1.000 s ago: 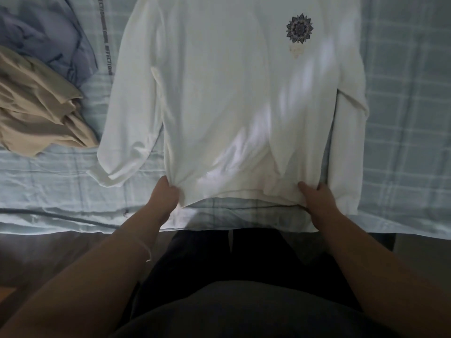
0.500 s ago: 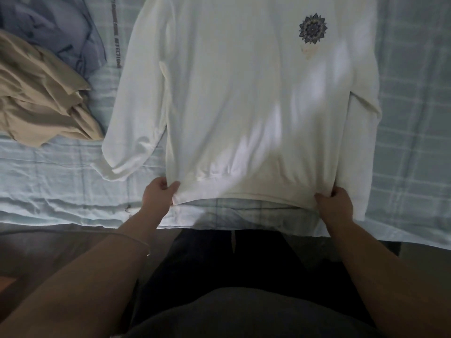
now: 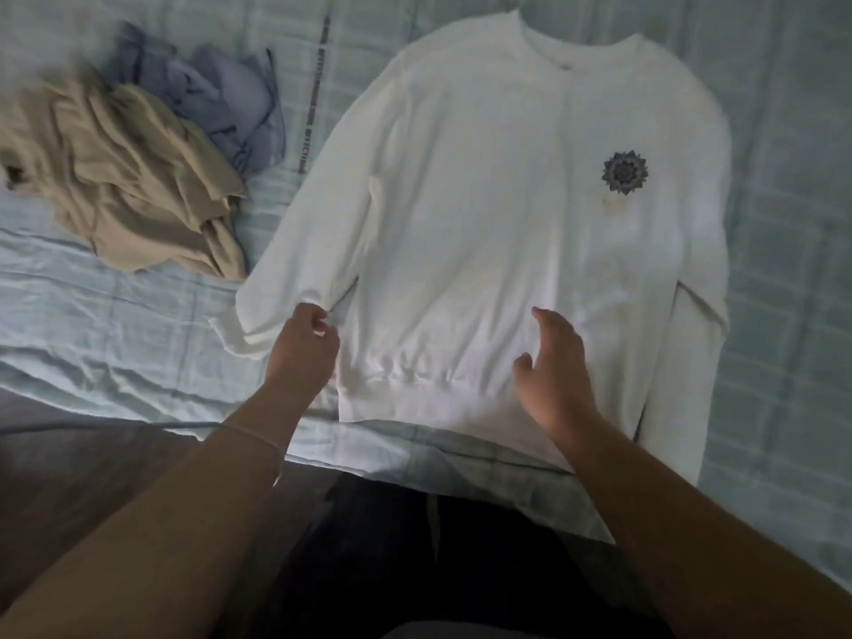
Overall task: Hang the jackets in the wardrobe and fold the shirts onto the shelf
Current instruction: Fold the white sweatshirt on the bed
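Head view: furthest left on the bed (image 3: 92, 343) a beige garment (image 3: 124, 177) lies crumpled, with a blue garment (image 3: 221, 99) bunched just behind it. Neither belongs to this step, so the fold should stay clear of them.

Next comes the sleeve (image 3: 295, 251) of the white shirt (image 3: 484, 200). The shirt lies flat and face up on the bed, hem toward the person and collar away. The left hand (image 3: 302, 352) has its fingers curled at the sleeve's inner edge near the cuff. It seems to pinch the cloth there, since the fabric puckers toward the fingertips.

The step in hand looks like folding this sleeve across the body. To do it well, lift the sleeve only a little and carry it over the chest. Lay it straight, so the crease runs from shoulder to hem in line with the side seam.

The ribbed hem (image 3: 415, 380) between the hands is rippled and would best be smoothed first. The right hand (image 3: 553, 371) is open, fingers relaxed, over the lower front of the shirt; whether it touches I cannot tell. Pressed flat there, it would anchor the body while the sleeve travels.

Further right, the emblem (image 3: 624, 172) marks the chest and helps centre the fold. The far sleeve (image 3: 701, 343) lies along the body and needs the mirrored fold afterward.
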Tool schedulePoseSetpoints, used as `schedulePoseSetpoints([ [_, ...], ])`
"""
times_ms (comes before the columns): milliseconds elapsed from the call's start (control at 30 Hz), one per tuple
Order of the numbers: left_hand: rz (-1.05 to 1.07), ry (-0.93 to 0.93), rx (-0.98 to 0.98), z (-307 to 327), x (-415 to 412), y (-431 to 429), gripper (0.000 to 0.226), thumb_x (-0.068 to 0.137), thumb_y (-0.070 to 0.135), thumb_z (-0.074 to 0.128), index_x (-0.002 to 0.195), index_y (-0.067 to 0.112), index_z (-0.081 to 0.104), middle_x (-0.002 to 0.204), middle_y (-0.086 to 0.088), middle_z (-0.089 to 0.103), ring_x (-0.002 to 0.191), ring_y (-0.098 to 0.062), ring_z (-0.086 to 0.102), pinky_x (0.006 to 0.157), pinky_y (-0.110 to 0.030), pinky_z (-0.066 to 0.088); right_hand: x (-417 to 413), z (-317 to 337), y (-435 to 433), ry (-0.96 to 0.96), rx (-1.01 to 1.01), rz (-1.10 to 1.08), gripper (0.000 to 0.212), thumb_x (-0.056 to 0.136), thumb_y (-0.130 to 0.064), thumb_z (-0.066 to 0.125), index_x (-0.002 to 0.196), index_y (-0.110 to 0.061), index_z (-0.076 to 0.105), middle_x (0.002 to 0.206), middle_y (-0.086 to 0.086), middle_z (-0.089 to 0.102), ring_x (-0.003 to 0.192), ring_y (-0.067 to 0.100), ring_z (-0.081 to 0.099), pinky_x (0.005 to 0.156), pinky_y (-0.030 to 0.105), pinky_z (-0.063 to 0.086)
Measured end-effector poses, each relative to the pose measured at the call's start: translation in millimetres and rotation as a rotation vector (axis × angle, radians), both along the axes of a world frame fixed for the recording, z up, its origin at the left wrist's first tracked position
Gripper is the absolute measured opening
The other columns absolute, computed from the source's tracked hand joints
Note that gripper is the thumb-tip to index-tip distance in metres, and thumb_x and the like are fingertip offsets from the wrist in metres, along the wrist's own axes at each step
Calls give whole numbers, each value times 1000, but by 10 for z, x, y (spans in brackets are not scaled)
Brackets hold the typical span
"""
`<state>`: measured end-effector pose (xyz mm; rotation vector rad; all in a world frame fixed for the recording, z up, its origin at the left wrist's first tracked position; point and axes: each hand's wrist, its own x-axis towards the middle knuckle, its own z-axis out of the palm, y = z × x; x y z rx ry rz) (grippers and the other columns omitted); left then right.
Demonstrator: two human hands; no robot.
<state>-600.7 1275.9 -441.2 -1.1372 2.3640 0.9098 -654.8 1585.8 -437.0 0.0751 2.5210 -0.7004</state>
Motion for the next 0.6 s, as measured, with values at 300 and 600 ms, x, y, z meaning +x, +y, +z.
schedulePoseSetpoints([
  [300,166,184,-140,-77,-84,-805,30,90,14,57,119,17,54,120,-4,54,105,-23,56,88,-36,45,-304,-221,-1434,114,-135,406,65,91,-12,52,152,-15,32,158,5,33,147,20,26,119,33,24],
  [600,101,-88,78,-420,181,-1651,43,84,22,66,125,22,55,124,-5,55,115,-29,52,97,-38,43,-197,-416,-2834,173,-109,637,62,91,-15,54,150,-12,38,158,8,33,148,24,25,122,36,23],
])
